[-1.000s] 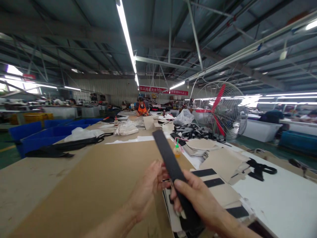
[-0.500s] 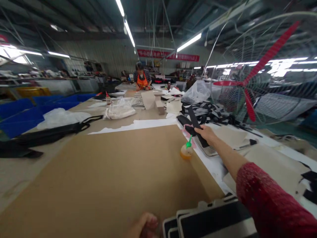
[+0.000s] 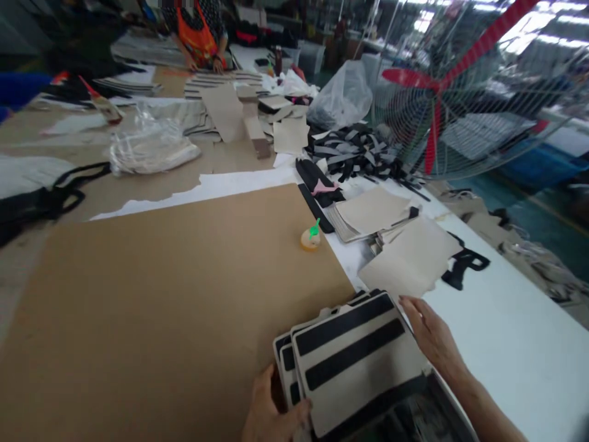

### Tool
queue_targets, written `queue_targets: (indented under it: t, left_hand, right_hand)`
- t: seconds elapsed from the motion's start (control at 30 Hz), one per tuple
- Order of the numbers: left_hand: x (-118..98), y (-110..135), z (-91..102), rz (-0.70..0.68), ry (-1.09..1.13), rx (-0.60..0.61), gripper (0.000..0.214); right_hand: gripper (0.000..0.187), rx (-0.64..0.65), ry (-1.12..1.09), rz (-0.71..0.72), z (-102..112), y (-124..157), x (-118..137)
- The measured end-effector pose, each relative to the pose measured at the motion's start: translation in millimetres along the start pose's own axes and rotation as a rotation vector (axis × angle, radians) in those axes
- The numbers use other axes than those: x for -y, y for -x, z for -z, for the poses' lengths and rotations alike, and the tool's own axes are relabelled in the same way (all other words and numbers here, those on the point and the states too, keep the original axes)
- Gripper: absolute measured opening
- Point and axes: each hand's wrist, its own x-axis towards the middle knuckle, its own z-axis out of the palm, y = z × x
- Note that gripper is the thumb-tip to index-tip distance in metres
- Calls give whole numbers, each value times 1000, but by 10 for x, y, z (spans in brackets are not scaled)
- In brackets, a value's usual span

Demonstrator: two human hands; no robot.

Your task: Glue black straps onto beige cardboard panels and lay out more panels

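Observation:
A stack of beige panels with black strips across them lies at the near edge of the brown sheet. My left hand grips the stack's left side, thumb on top and fingers at the edge. Along the right edge of the stack rests my right hand, its fingers stretched out and holding nothing. A loose black strip lies by the brown sheet's right edge. Close to it stands a small round pot with orange contents and a green stick. Some dark item covers the lower part of the stack and is unclear.
Beige sheets and a black cut piece lie on the white table to the right. Beyond are a heap of black and grey strips, plastic bags and a large fan. A person in an orange apron works at the far end.
My right hand has let go of the black strip and come back to the stack's right edge. My left hand has closed on the stack's left side. The view has tilted down.

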Motion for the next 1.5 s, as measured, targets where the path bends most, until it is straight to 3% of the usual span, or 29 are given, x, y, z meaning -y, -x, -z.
queue_targets:
  t: [0.1, 0.17, 0.3, 0.43, 0.63, 0.8, 0.93, 1.07, 1.37, 1.5]
  left_hand:
    - [-88, -1, -84, -65, -124, -87, 84]
    - [-133, -1, -130, -91, -176, -142, 82]
    - [-247, 48, -168, -55, -183, -145, 80]
    - [-373, 135, -155, 6, -83, -140, 70]
    - [-411, 83, -88, 135, -31, -127, 62]
    - [-459, 38, -75, 202, 163, -36, 51]
    - [-496, 86, -149, 218, 273, -1, 48]
    - [-445, 103, -207, 166, 237, 4, 59]
    - [-434, 192, -267, 131, 197, -11, 64]
    - [-594, 200, -66, 48, 190, -19, 68]
  right_hand:
    - [55, -46, 14, -60, -123, 256, -428]
    - [61, -28, -17, -63, -270, 250, -527]
    - [66, 55, -27, -18, -490, 207, -440]
    - [68, 126, -27, -28, -543, 388, -299]
    - [66, 168, -149, -294, -372, 471, -130]
    - [62, 421, -399, -451, -142, 243, -54]
    - [64, 534, -670, -435, -31, 216, -60]
    - [67, 512, -808, -380, 45, 331, -82]
    - [61, 439, -665, -340, 83, 373, -85]
    - [63, 369, -626, -195, 266, 283, 191]
